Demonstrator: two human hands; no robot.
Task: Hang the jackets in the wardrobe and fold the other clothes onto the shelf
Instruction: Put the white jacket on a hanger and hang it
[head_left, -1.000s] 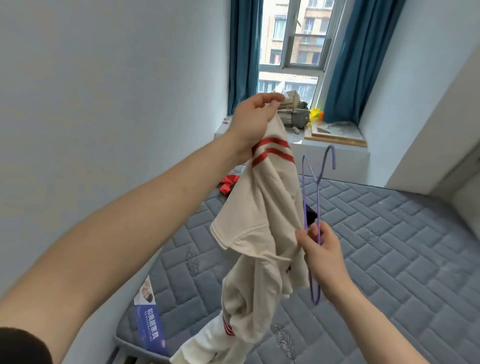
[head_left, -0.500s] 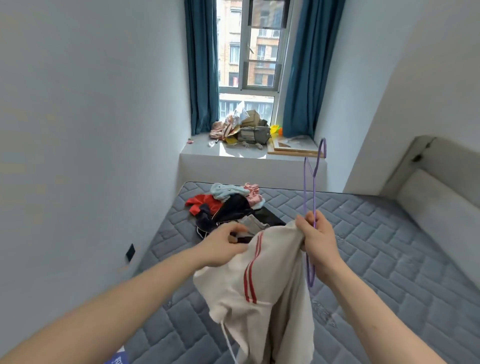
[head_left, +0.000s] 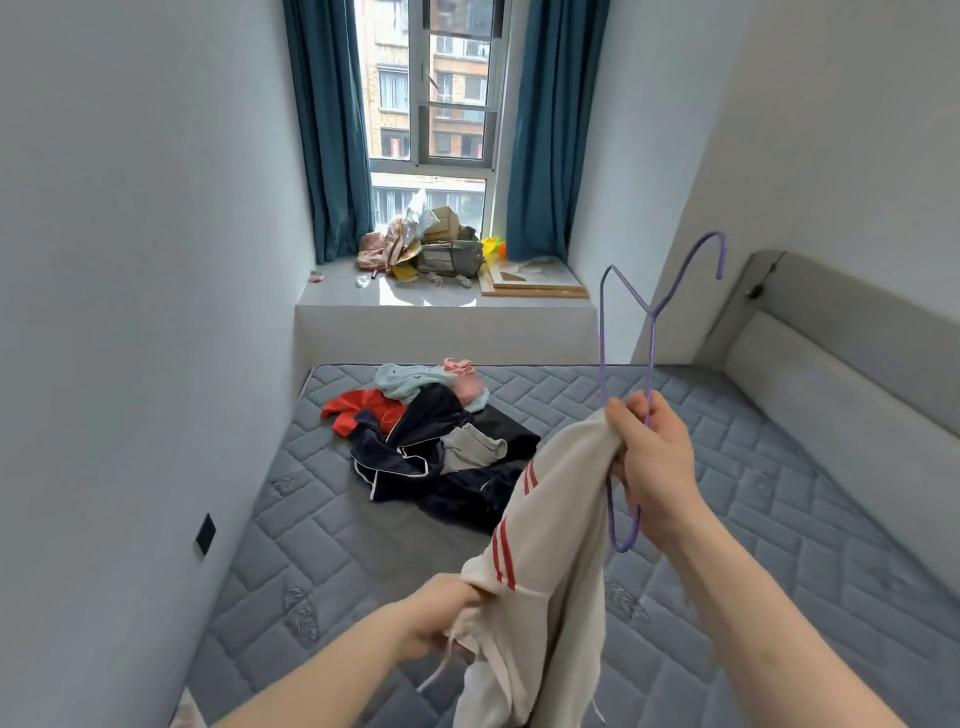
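My right hand (head_left: 657, 467) pinches the purple hanger (head_left: 649, 332) and the cream jacket (head_left: 550, 545) above the mattress (head_left: 311, 545), my left hand (head_left: 441, 616) grips its hem, so I should open the collar before threading.

One purple hanger (head_left: 649, 332) and one cream jacket (head_left: 545, 545) with red stripes are held up. One heap of clothes (head_left: 431, 436) lies on the one bed (head_left: 779, 519). Two blue curtains (head_left: 327, 130) flank one window (head_left: 436, 83).
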